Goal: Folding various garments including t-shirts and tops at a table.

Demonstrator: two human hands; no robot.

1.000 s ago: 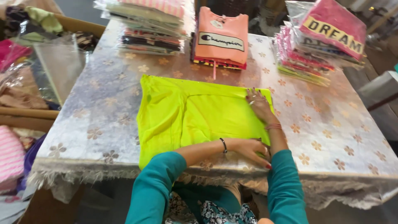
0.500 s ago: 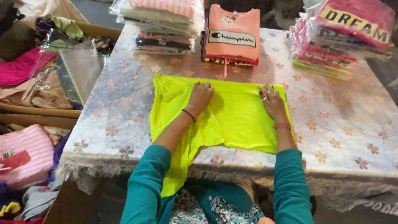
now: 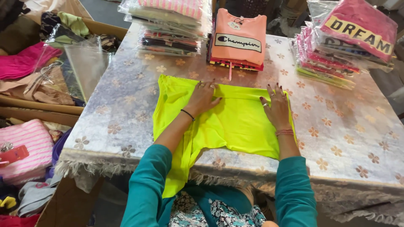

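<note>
- On the tabletop (image 3: pixel 126 113), which wears a shiny cover printed with small flowers, a neon yellow-green garment (image 3: pixel 235 122) lies flat near the front edge, one part of it hanging over that edge toward the person's lap.
- Left hand (image 3: pixel 203 97): palm down on the upper middle of the garment, fingers stretched forward and close together, pressing the cloth flat; it grips nothing. A dark band sits on the wrist.
- Right hand (image 3: pixel 276 107): flat on the garment near its right edge, fingers spread, also holding nothing; a ring shows on one finger and a pink thread band on the wrist.
- Both arms wear teal sleeves.
- Beyond the garment, at the far middle of the tabletop, stands a pile of folded tops with a peach sweatshirt (image 3: pixel 239 40) uppermost.
- To its left is a stack of bagged clothes (image 3: pixel 168 25) in clear plastic, striped pink on top.
- At the far right sits another bagged stack (image 3: pixel 345 46), a pink top with a yellow band on it.
- Left of the tabletop, cardboard boxes (image 3: pixel 46 107) hold loose clothing and clear bags; a pink striped piece (image 3: pixel 25 147) lies lower down.
</note>
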